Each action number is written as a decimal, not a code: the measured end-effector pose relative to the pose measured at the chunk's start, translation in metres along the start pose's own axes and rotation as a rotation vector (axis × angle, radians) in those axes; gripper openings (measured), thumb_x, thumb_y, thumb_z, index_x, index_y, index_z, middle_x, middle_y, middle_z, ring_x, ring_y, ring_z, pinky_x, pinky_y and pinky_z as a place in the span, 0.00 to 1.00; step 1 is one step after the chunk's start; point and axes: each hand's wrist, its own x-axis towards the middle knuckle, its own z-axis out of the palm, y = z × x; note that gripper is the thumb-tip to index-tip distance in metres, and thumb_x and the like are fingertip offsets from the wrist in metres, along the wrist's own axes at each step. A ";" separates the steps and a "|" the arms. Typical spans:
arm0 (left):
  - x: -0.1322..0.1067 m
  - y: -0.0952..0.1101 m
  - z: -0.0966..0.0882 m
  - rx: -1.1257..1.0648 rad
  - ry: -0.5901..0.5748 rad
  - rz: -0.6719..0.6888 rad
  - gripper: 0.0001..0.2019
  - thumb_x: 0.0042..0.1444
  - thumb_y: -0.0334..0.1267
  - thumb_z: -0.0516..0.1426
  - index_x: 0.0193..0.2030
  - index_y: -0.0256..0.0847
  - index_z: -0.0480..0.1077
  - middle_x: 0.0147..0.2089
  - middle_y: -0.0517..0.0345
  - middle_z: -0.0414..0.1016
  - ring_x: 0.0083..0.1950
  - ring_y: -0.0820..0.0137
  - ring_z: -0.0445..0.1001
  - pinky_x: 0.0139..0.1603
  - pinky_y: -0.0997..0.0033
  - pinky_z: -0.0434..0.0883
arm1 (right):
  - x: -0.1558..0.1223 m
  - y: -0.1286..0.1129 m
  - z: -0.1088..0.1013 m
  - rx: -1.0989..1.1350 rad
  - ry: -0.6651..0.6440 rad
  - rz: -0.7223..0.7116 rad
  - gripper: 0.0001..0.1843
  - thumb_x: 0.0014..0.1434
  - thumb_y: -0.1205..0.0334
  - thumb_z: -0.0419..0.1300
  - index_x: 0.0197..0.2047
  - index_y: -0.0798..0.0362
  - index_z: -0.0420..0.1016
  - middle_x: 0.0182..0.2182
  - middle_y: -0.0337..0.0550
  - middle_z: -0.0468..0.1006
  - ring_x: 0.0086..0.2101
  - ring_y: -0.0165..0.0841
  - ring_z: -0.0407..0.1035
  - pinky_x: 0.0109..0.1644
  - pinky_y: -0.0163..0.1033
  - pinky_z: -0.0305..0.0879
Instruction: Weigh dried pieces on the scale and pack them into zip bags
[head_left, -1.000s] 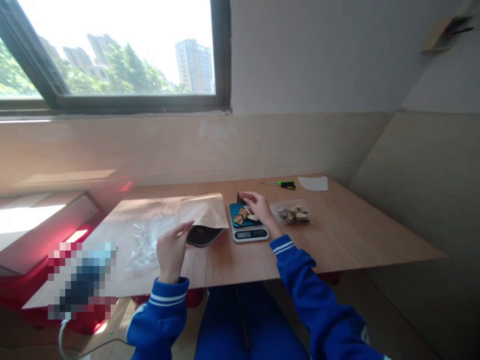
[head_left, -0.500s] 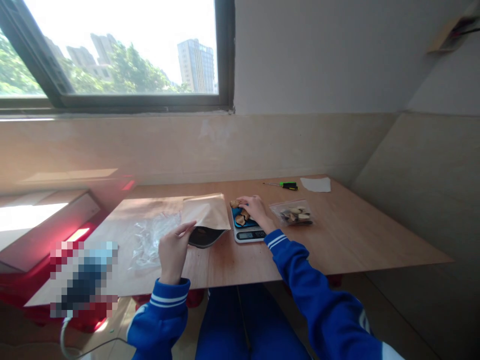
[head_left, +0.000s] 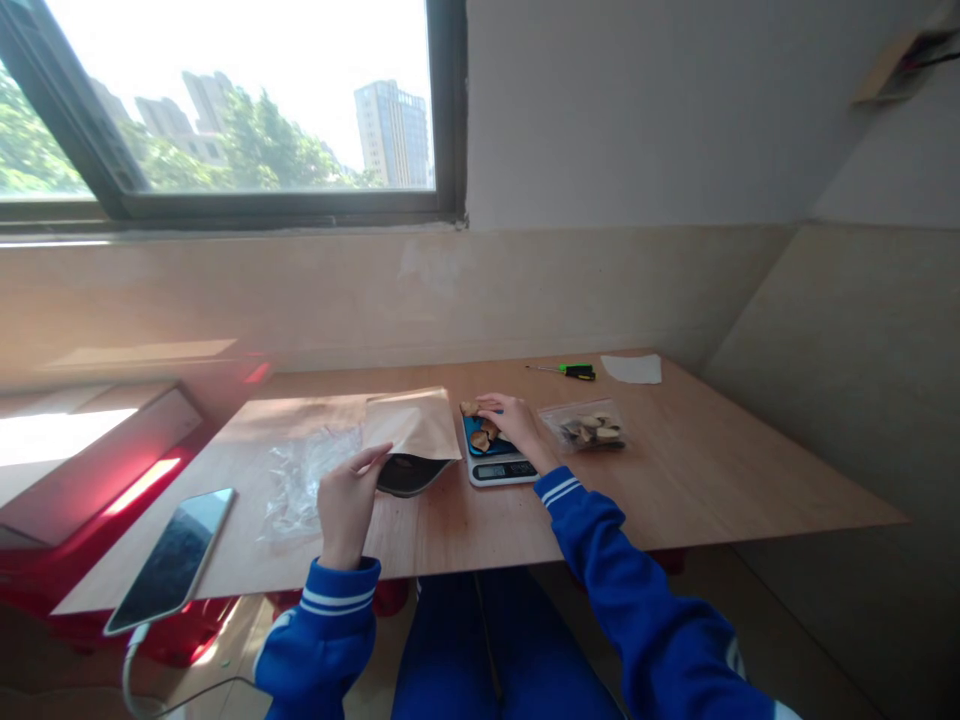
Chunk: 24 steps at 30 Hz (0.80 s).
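Royal-blue sleeves (head_left: pixel 592 530), two white stripes at each cuff; blue trousers (head_left: pixel 480 650) of the same shade. Pale honey-toned counter (head_left: pixel 675 470), blotched reddish-brown near the front edge. Plain tan envelope (head_left: pixel 412 425). White scale (head_left: pixel 504 472) with a black display and a bright blue tray (head_left: pixel 471 430). Brown-and-cream mushroom slices (head_left: pixel 484 432), with darker brown and cream pieces in a clear bag (head_left: pixel 585 430). Green-and-black screwdriver handle (head_left: pixel 577 371). White paper (head_left: pixel 631 369). Black glossy phone (head_left: pixel 171 560) with a silver edge, on the counter's left side.
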 end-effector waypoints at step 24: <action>0.001 0.000 0.002 -0.019 0.008 -0.006 0.13 0.52 0.44 0.57 0.41 0.48 0.80 0.38 0.59 0.82 0.43 0.61 0.79 0.44 0.67 0.71 | -0.011 -0.114 -0.122 0.544 1.007 -0.247 0.16 0.52 0.58 0.67 0.43 0.57 0.75 0.42 0.48 0.80 0.42 0.38 0.76 0.55 0.53 0.68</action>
